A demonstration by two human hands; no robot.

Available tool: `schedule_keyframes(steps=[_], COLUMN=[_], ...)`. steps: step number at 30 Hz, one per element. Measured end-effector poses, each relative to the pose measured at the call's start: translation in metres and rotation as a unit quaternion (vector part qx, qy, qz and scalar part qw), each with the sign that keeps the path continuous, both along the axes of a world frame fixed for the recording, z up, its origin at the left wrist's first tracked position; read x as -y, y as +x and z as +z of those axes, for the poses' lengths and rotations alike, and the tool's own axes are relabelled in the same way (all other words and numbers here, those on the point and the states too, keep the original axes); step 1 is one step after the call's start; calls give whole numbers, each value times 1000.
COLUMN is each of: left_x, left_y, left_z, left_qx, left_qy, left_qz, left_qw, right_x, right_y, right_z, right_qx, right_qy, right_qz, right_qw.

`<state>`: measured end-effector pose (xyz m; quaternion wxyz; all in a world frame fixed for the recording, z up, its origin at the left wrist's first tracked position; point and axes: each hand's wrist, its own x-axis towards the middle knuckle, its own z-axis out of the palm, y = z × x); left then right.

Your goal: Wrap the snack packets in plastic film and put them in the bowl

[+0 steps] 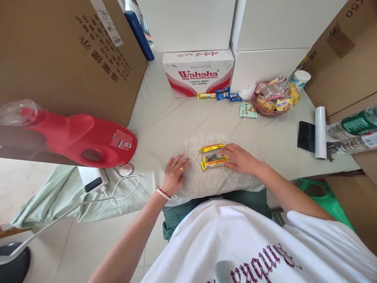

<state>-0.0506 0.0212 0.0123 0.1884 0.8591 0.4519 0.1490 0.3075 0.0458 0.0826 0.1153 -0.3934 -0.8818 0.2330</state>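
A sheet of clear plastic film [196,181] lies wrinkled on the cloth-covered table. On it, three wrapped snack bars rest side by side: a yellow bar [212,147] at the back, a darker one [211,157] in the middle and another yellow bar [213,164] in front. My right hand [240,158] reaches over their right ends, fingers stretched out and touching them. My left hand [174,175] lies with its fingers spread at the film's left edge, holding nothing. A bracelet [163,193] circles my left wrist.
A Wahaha box [198,76] stands at the back, with small snack packets [223,93] before it. To its right sits a snack-filled basket [262,108]. A red jug [91,139] and power bank [92,180] are left; a white roll [320,133] and plastic bottles [353,143] right.
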Motion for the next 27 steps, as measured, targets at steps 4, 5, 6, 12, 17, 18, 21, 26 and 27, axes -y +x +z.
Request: schedule_keyframes(steps=[4, 5, 6, 12, 17, 18, 21, 26, 27], left_x=[26, 28, 28, -10, -58, -64, -69, -19, -5], left_y=[4, 5, 6, 14, 30, 33, 38, 44, 47], left_z=[9, 9, 8, -1, -5, -6, -3, 16, 19], left_qx=[-24, -24, -20, 93, 46, 38, 34, 72, 76], left_qy=[-8, -15, -20, -32, -42, -37, 6, 163, 172], left_qz=[-108, -115, -108, 52, 242, 259, 311, 369, 347], left_qw=[994, 993, 994, 994, 968, 964, 950, 912, 919], right_x=[49, 59, 67, 47, -30, -46, -90, -128, -131], right_y=[34, 38, 40, 39, 35, 32, 17, -23, -31], right_z=[-22, -30, -37, -39, -13, -9, -2, -14, -19], right_qx=[-8, 6, 18, -14, 74, 114, 177, 154, 159], right_qy=[5, 10, 14, -40, -90, -86, -36, -44, -55], right_qz=[-8, -12, -18, -56, -152, -176, -216, -121, -102], right_qw=[1000, 1000, 1000, 997, 981, 974, 960, 980, 981])
